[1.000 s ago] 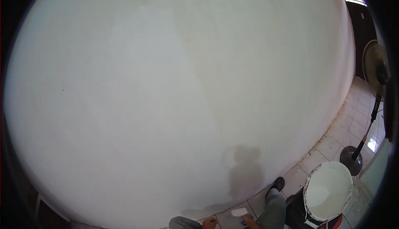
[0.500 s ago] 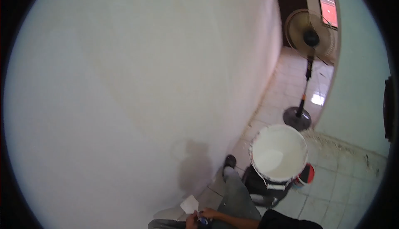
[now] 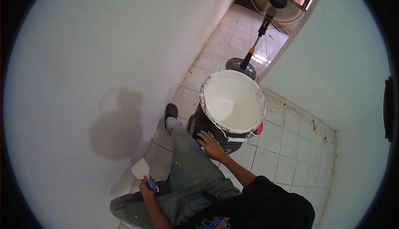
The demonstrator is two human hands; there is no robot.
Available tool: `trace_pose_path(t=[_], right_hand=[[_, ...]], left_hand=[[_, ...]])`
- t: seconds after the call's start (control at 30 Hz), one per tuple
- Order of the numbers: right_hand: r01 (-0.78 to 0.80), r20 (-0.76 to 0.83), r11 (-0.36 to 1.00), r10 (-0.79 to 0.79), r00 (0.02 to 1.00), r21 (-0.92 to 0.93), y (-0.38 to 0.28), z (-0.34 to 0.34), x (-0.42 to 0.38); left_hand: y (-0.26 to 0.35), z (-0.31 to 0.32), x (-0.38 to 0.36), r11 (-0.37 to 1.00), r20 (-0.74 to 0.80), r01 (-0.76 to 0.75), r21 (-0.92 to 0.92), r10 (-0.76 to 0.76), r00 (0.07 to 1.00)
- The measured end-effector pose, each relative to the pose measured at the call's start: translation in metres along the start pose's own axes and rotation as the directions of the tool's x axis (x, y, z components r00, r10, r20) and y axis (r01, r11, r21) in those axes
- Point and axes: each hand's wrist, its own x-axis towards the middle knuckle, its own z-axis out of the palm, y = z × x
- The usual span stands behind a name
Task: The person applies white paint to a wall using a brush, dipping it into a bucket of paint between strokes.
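Note:
My left hand point(image 3: 145, 186) is closed around the blue handle of a scraper point(image 3: 141, 168), whose broad pale blade points up beside the wall. My right hand point(image 3: 212, 146) lies with its fingers apart near my bent knee, at the edge of a black, paint-specked stand point(image 3: 203, 123). Whether the palm presses on the stand or the leg is hard to make out. On that stand is a large white bucket point(image 3: 248, 88) with a smeared rim and a wire handle hanging at the front. Whitish material shows inside it.
A pedestal fan point(image 3: 248, 56) stands on the tiled floor point(image 3: 268, 156) beyond the bucket. Part of a red container point(image 3: 259, 129) shows behind it. The pale wall point(image 3: 79, 71) runs along my left; another wall point(image 3: 320, 62) is on the right. Crumbs lie along its base.
My right hand has left my left hand at the scraper and moved forward to the black stand. The view has tipped downward, showing more of my legs. The left hand still holds the scraper.

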Motion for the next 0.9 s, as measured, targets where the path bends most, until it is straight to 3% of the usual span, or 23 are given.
trace_pose_path(t=[0.13, 0.4, 0.5, 0.67, 0.9], right_hand=[[0.089, 0.163, 0.952, -0.042, 0.986, -0.294, 0.002, -0.003, -0.005], [0.071, 0.113, 0.943, -0.036, 0.993, -0.324, 0.030, 0.034, 0.004], [0.033, 0.166, 0.927, 0.032, 0.986, -0.374, 0.038, 0.033, 0.018], [0.006, 0.050, 0.899, 0.018, 0.999, -0.438, 0.079, 0.067, 0.042], [-0.029, -0.038, 0.878, 0.012, 0.999, -0.478, 0.135, 0.093, 0.068]], left_hand=[[-0.004, 0.004, 0.002, 0.999, -0.029, -0.008, -0.042, 0.007, 1.000], [-0.023, -0.022, -0.001, 0.985, -0.054, -0.063, -0.163, 0.055, 0.997], [-0.040, -0.047, 0.015, 0.977, -0.040, -0.069, -0.200, 0.062, 0.997], [-0.071, -0.078, 0.032, 0.953, -0.075, -0.157, -0.260, 0.143, 0.987], [-0.101, -0.112, 0.039, 0.946, -0.035, -0.161, -0.281, 0.157, 0.987]])
